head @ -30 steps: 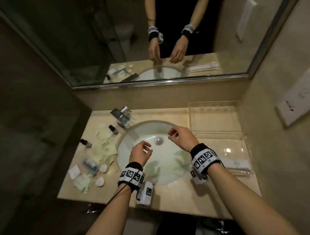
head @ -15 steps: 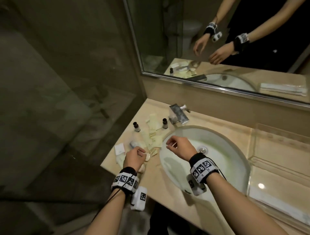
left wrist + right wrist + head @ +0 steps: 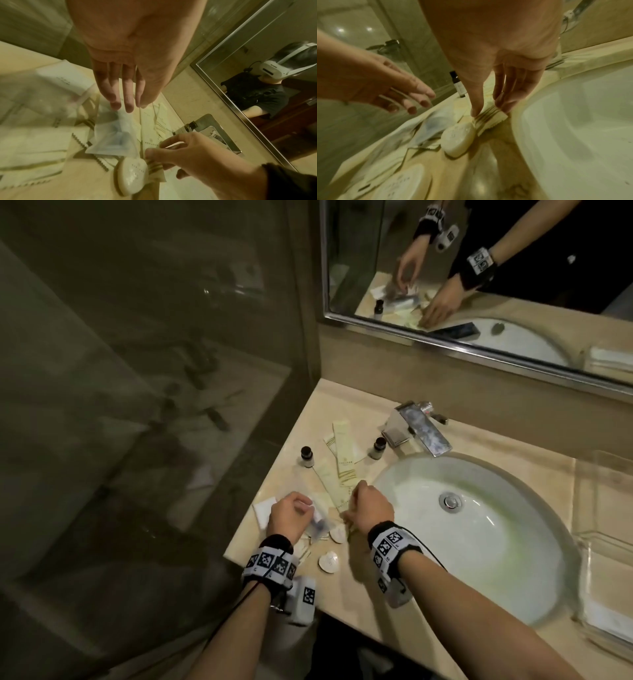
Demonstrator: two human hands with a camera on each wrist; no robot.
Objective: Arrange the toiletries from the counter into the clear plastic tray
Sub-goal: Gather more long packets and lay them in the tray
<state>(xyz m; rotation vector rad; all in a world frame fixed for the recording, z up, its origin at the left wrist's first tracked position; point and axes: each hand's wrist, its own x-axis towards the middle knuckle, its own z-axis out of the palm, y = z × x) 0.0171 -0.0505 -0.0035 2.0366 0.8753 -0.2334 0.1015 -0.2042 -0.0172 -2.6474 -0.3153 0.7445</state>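
Note:
Toiletries lie scattered on the counter left of the sink: two small dark-capped bottles [image 3: 307,457] [image 3: 377,448], long cream sachets [image 3: 346,453], round white soaps [image 3: 337,533] and a clear packet [image 3: 318,525] with something blue inside. My right hand [image 3: 356,503] pinches the end of a striped cream sachet [image 3: 489,119] between thumb and fingers, right beside a soap [image 3: 458,140]. My left hand [image 3: 126,104] hovers with straight fingers just over the clear packet [image 3: 111,135], holding nothing. The clear plastic tray [image 3: 589,491] stands at the far right of the counter.
The white sink basin [image 3: 479,542] lies between the toiletries and the tray, with a chrome faucet [image 3: 416,428] behind it. A glass partition [image 3: 171,371] bounds the counter on the left and a mirror [image 3: 479,285] hangs behind. A white folded item [image 3: 609,618] lies in the tray.
Both hands moved from above the sink leftward to the pile of toiletries. The right hand has pinched a striped sachet; the left hand has come down over the clear packet.

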